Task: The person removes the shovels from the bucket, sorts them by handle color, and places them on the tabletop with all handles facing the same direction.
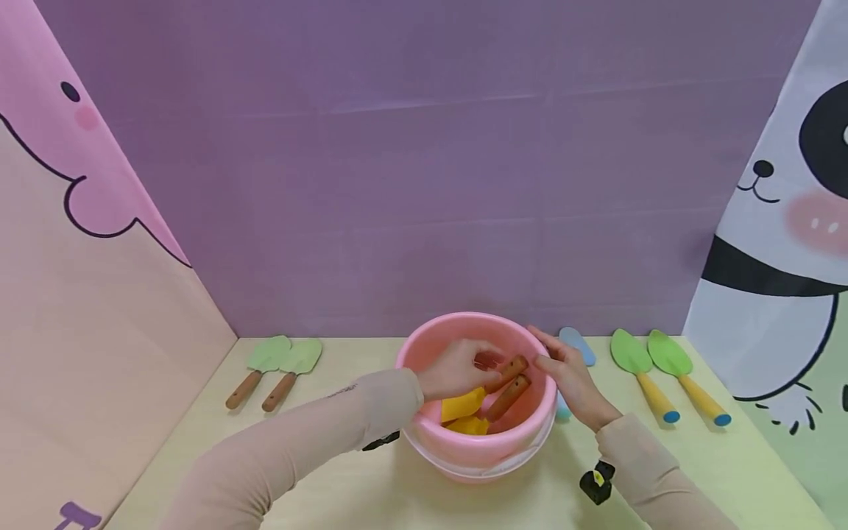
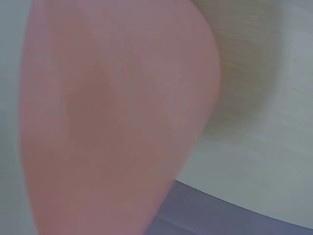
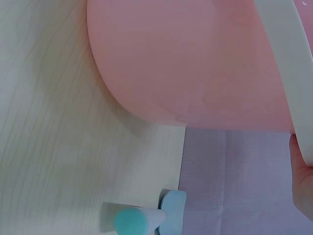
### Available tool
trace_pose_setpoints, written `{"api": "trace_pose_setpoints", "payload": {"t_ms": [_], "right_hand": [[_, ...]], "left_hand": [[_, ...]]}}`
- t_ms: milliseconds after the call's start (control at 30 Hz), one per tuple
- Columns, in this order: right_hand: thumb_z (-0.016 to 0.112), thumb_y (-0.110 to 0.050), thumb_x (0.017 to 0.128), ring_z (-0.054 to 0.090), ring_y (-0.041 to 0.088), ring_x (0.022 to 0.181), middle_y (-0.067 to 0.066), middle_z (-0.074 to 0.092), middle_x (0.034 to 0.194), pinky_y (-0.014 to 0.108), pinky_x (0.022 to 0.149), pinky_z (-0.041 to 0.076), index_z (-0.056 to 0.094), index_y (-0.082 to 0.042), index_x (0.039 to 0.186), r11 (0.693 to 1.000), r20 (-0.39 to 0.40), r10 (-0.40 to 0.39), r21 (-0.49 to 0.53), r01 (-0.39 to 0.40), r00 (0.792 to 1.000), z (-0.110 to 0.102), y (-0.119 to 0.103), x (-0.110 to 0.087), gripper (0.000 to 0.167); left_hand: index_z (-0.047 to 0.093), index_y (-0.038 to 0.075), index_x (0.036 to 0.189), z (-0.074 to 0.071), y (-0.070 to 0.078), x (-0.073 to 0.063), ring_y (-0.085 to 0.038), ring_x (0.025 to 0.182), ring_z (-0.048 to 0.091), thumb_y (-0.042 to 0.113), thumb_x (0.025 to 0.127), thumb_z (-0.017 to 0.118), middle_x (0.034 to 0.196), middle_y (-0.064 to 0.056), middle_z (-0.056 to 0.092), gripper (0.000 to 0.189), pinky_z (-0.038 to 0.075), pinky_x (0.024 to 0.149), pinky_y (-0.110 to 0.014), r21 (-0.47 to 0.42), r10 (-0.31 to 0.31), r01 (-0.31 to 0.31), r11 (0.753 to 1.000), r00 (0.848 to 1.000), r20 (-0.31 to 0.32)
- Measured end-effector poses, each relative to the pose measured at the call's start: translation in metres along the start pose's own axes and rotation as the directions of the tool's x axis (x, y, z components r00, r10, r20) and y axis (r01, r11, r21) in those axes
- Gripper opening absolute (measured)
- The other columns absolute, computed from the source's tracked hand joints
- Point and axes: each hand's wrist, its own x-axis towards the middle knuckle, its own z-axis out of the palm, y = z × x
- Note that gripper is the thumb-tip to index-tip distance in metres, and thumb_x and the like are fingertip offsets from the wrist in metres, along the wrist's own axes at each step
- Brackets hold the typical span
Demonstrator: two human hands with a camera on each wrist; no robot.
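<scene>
A pink bucket (image 1: 477, 443) with a white carrying handle (image 3: 286, 58) stands on the table. Inside lie yellow pieces (image 1: 464, 405) and two brown wooden handles (image 1: 509, 397); how these join is partly hidden. My left hand (image 1: 460, 368) reaches over the rim into the bucket. Its fingers are bent with a gap to the thumb, which lies at the upper wooden handle. On the far right rim my right hand (image 1: 573, 379) grips the bucket, thumb towards the inside. The left wrist view shows only the bucket's pink wall (image 2: 122, 107), without the hand's fingers.
Two pale green spatulas (image 1: 301, 357) with wooden handles lie at the left. At the right are two green trowels (image 1: 670, 353) with yellow handles. A light blue tool (image 3: 173, 210) sits behind the bucket, partly covered. A purple backdrop (image 1: 424, 184) borders the table.
</scene>
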Motion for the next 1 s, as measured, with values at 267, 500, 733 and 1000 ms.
{"api": "trace_pose_setpoints", "payload": {"t_ms": [267, 500, 733, 1000], "right_hand": [[0.042, -0.008, 0.090, 0.036, 0.032, 0.129, 0.015, 0.032, 0.146, 0.014, 0.087, 0.043, 0.031, -0.005, 0.143, 1.000, -0.005, -0.005, -0.010, 0.005, 1.000, 0.001, 0.001, 0.002, 0.054], [0.042, -0.010, 0.091, 0.035, 0.033, 0.130, 0.015, 0.031, 0.146, 0.018, 0.091, 0.044, 0.029, -0.006, 0.144, 1.000, 0.011, -0.008, -0.024, 0.008, 1.000, -0.001, 0.001, -0.002, 0.055], [0.043, -0.008, 0.090, 0.036, 0.031, 0.128, 0.015, 0.033, 0.145, 0.012, 0.086, 0.043, 0.032, -0.005, 0.142, 1.000, -0.007, -0.003, -0.020, 0.003, 1.000, 0.000, 0.001, -0.001, 0.053], [0.044, -0.010, 0.088, 0.044, 0.028, 0.123, 0.017, 0.038, 0.142, 0.011, 0.084, 0.043, 0.035, -0.004, 0.141, 0.998, -0.037, -0.042, -0.041, 0.041, 0.998, 0.004, 0.002, -0.003, 0.054]], "left_hand": [[0.057, 0.018, 0.123, 0.010, -0.006, 0.010, -0.016, 0.112, 0.055, 0.020, 0.087, 0.060, 0.119, 0.003, 0.060, 0.036, 0.044, 0.097, -0.032, 0.064, 0.042, -0.042, 0.997, 0.999, 0.001], [0.050, 0.025, 0.129, 0.015, -0.010, 0.016, -0.009, 0.108, 0.052, 0.023, 0.086, 0.062, 0.117, 0.010, 0.056, 0.044, 0.043, 0.094, -0.024, 0.117, 0.155, -0.164, 0.980, 0.985, 0.077], [0.058, 0.015, 0.111, 0.012, -0.002, 0.022, -0.011, 0.093, 0.053, 0.013, 0.086, 0.061, 0.096, 0.003, 0.058, 0.025, 0.046, 0.080, -0.017, 0.074, 0.175, -0.184, 0.980, 0.978, 0.116], [0.061, 0.010, 0.102, 0.020, -0.002, 0.028, -0.008, 0.082, 0.053, 0.008, 0.084, 0.062, 0.087, 0.002, 0.059, 0.018, 0.045, 0.075, -0.014, 0.019, 0.131, -0.133, 0.991, 0.989, 0.061]]}}
